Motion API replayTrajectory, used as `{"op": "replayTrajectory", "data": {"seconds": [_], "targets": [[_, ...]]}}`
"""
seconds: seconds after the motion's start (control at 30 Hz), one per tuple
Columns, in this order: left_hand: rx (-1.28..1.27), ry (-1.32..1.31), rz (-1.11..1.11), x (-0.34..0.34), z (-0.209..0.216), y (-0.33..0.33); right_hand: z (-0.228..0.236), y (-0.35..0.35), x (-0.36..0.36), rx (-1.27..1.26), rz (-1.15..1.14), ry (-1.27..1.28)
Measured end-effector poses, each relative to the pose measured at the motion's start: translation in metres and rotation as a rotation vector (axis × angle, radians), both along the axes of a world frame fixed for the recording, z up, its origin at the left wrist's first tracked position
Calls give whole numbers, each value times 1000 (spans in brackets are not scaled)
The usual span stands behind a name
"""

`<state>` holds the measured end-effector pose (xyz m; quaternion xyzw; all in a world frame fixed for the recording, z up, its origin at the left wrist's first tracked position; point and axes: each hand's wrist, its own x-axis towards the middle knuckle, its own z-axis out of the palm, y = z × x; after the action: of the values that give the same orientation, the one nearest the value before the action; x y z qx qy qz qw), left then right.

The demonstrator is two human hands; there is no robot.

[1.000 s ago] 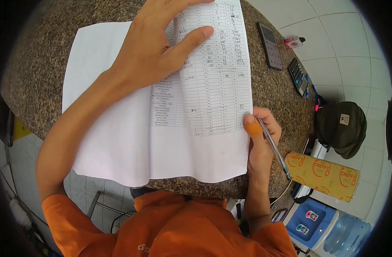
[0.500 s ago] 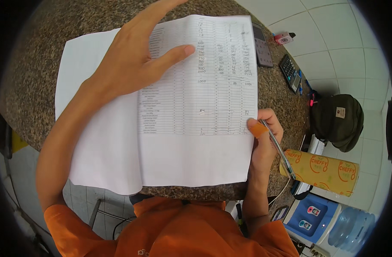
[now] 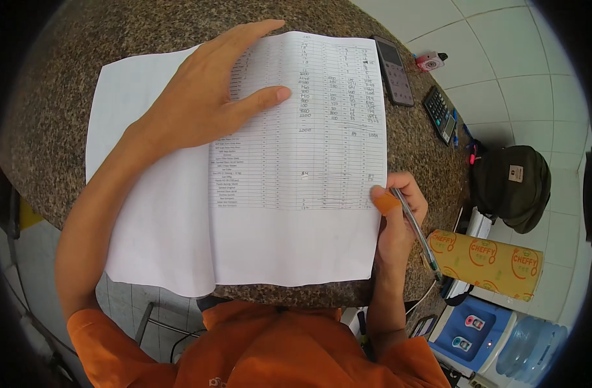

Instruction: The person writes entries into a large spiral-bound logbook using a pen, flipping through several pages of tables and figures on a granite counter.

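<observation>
A stapled-looking set of white paper sheets [image 3: 289,246] lies opened across the stone tabletop, with a printed table and handwritten figures on its right page. My left hand [image 3: 212,94] rests over the fold and the left part of that table, its fingers stretched out and the thumb apart. At the right edge of the page, my right hand [image 3: 402,216] pinches the paper between thumb and fingers. A pen [image 3: 415,226] is also held in this hand, slanting down to the right. Something orange, perhaps a bandage [image 3: 387,202], covers part of the right thumb.
Beyond the pages' right edge lie a smartphone [image 3: 394,71] and a calculator [image 3: 440,116]. Further right are a dark green bag [image 3: 510,187], a yellow printed roll [image 3: 486,264] and a blue water dispenser [image 3: 470,330] with its bottle. The brown speckled tabletop [image 3: 69,149] has a curved edge.
The upper part of the pages has dropped slightly toward me, showing more of the smartphone. My left hand has come down a little with it; the right hand has barely moved.
</observation>
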<state>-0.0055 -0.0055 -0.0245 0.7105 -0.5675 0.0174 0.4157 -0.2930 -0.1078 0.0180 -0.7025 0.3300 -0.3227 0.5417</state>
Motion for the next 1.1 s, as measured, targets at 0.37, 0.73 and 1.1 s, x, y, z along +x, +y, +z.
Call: {"op": "replayTrajectory", "data": {"seconds": [0.37, 0.73, 1.1], "targets": [[1, -48, 4, 1, -2, 0, -3, -3, 1, -16, -25, 14], [51, -47, 18, 2, -3, 2, -4, -5, -2, -6, -6, 24], [22, 295, -28, 21, 14, 3, 1, 29, 7, 74, 170, -125]]}}
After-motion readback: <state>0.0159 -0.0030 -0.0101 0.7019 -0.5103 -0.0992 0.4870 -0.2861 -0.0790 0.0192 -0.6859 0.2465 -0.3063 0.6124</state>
